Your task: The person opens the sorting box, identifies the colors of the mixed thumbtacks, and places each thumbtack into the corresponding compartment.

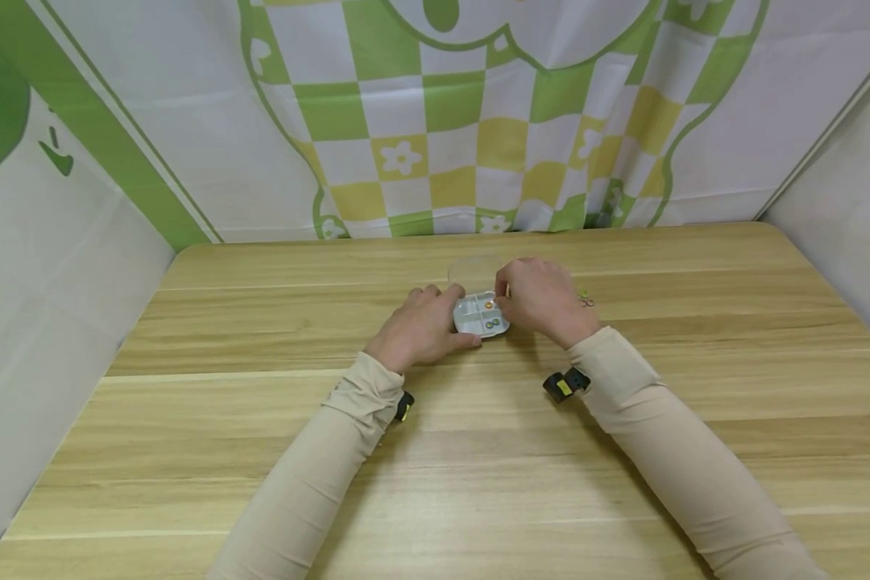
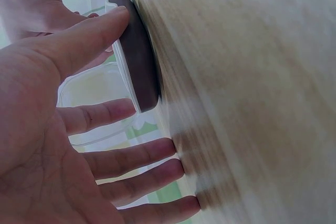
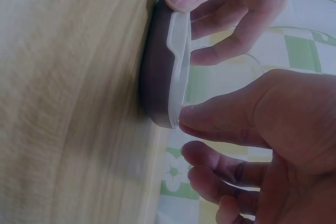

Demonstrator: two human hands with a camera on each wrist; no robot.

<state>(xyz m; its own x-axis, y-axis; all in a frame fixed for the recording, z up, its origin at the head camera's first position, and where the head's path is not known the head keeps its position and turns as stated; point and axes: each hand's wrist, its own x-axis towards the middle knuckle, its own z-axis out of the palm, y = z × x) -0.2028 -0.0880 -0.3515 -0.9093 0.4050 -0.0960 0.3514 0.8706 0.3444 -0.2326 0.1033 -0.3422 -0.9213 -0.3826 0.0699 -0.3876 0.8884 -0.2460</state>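
A small white compartment case (image 1: 470,329) with a dark base lies on the table, its clear lid (image 1: 471,272) raised at the back. My left hand (image 1: 424,326) grips the case at its left side, thumb (image 2: 100,35) on the near edge and index finger further back. Small round pieces, orange (image 1: 489,305) and greenish (image 1: 492,323), sit in its right-hand compartments. At the case's right rim my right hand (image 1: 540,298) brings thumb and index fingertips together, the other fingers curled. Whether something tiny is between those tips is hidden.
Several small ring-like pieces (image 1: 586,299) lie on the wooden table (image 1: 464,467) just beyond my right hand. A checked green and yellow curtain (image 1: 449,145) hangs behind the table's back edge. Each wrist wears a small black camera (image 1: 565,385).
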